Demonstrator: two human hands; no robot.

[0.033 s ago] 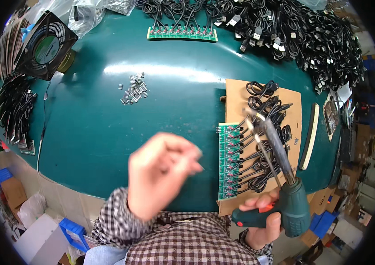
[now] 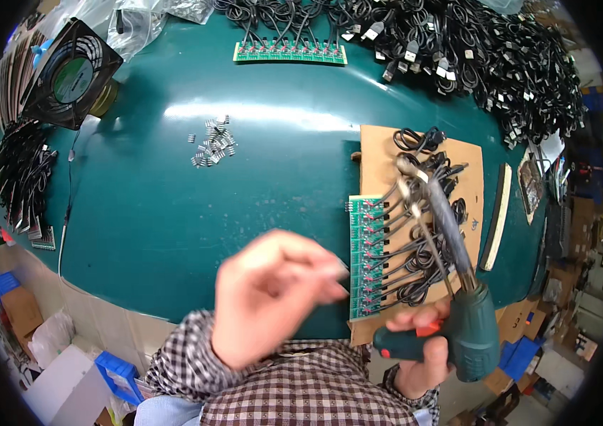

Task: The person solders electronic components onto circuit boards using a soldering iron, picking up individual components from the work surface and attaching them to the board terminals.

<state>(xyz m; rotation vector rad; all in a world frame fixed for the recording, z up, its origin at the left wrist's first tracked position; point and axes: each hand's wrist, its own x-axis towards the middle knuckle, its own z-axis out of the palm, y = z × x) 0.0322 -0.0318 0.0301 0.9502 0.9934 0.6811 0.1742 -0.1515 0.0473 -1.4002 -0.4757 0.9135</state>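
Note:
My right hand (image 2: 422,341) is wrapped round the handle of a green soldering gun (image 2: 475,334) with an orange trigger. Its metal barrel and thin feed tube point away from me, the blurred tip over the black cables. My left hand (image 2: 269,298), smeared by motion, has thumb and fingers pinched just left of a green circuit board panel (image 2: 367,259); what is in the pinch, if anything, I cannot make out. Several black cables (image 2: 422,266) run from the panel's right side, coiled on a cardboard sheet (image 2: 383,153). Small pins stick out at the panel's far left corner.
Small metal connectors (image 2: 213,145) lie scattered mid-table. Another cabled panel (image 2: 291,53) lies at the back, beside a large heap of black USB cables (image 2: 486,64). A black fan (image 2: 74,74) stands at far left. A pale strip (image 2: 497,216) lies right of the cardboard.
My left hand has moved right and slightly nearer to me, closer to the circuit board panel. The soldering gun has stayed nearly in place, its tip shifting a little.

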